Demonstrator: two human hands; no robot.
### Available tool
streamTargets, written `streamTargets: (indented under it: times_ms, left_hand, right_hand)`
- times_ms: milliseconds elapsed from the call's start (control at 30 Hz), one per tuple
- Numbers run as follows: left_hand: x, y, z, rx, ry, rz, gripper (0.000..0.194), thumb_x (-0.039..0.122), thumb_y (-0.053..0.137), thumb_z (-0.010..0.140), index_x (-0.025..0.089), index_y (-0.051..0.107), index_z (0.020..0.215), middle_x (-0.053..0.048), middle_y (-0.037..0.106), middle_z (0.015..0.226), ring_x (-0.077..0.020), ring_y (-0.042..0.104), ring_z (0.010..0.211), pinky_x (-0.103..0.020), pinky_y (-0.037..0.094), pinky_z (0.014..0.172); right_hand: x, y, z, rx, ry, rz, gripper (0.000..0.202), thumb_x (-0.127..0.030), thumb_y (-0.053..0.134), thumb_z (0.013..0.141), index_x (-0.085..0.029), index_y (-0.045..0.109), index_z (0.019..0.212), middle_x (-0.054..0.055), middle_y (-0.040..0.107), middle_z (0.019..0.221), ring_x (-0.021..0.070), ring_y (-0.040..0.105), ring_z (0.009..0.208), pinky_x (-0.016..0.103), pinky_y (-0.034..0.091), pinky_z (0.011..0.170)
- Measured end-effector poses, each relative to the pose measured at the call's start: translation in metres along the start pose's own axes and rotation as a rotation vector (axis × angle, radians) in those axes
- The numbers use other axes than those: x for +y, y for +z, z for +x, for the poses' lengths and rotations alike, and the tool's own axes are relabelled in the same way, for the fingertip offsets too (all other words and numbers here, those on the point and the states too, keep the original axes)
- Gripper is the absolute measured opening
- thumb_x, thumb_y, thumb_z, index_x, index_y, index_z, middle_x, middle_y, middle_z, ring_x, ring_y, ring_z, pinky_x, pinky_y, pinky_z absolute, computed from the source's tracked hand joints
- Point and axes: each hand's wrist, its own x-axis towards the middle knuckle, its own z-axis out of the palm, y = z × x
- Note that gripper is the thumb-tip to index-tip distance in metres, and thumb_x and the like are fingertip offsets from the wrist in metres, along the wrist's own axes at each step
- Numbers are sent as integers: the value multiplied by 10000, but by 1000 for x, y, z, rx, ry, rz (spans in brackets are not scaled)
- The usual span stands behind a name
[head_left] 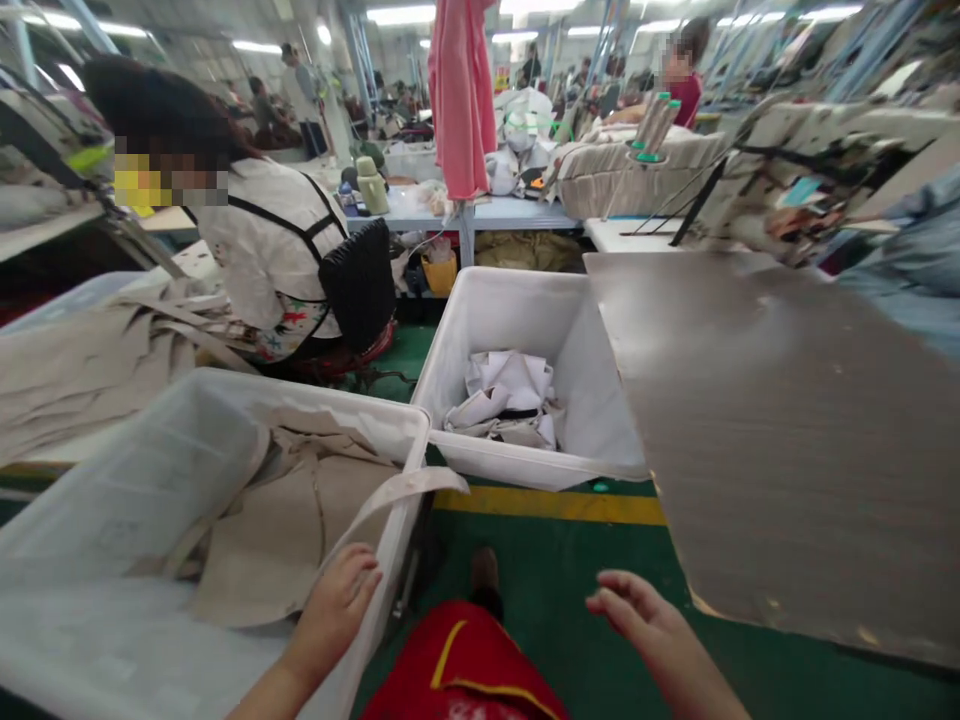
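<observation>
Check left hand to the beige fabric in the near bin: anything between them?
Nothing visible. The left hand is over the rim of the near bin, its fingers right at the edge of the beige fabric. A fabric strap drapes over the rim beside it, not in the way.

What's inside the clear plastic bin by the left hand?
The clear plastic bin holds beige fabric pieces with a strap over its rim, by the left hand. Anything beneath them is hidden.
</observation>
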Motion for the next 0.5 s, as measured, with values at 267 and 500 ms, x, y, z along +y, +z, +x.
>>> streamTargets:
  times_ms: [267,500]
  left_hand:
    - [78,32,196,-109,174,67,233,338,520,846,167,654,929,-118,567,1197,-239,530,1136,-417,425,1012]
    - [99,79,291,-444,51,264,507,336,677,737,122,579,1186,-164,380,1421,-287,284,1356,-407,247,1132]
  right_hand:
    - [-68,14,120,-44,20,-7,475,-527,678,611,-166,615,913,36,664,790,208,620,793,284,473,735]
    - [-91,19,276,71,5,-120,795,-653,526,637,-82,537,1190,166,597,1199,268,563,1106,310,454,905]
